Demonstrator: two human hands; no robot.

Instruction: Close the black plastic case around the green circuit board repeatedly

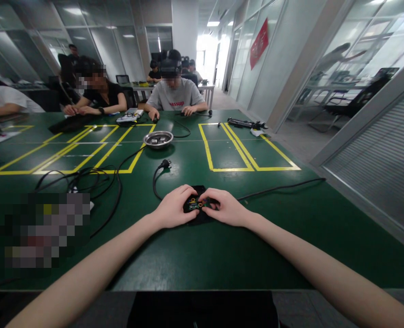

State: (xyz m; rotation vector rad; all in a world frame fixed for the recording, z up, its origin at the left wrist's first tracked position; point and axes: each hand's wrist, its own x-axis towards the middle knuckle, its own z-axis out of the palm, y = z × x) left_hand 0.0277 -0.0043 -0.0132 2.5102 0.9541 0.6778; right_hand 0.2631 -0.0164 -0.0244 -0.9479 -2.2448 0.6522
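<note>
My left hand (173, 207) and my right hand (232, 207) meet near the middle of the table. Between them is a small green circuit board (193, 206) with copper-coloured rings, set in or on a black casing (202, 220). The left fingers and thumb grip the board's left side, and the right fingers and thumb pinch at its right side. My fingers cover part of the board. A black power cord with a plug (166, 164) runs behind my left hand, and another black cable (283, 187) stretches off to the right.
A metal bowl (158, 139) with small metal parts stands beyond the plug. Coiled black cables (85, 175) and a blurred-out object (48, 232) lie at left. Yellow tape (231, 170) marks the green table (202, 264). Black tools (246, 123) lie far right. Co-workers (176, 93) sit opposite.
</note>
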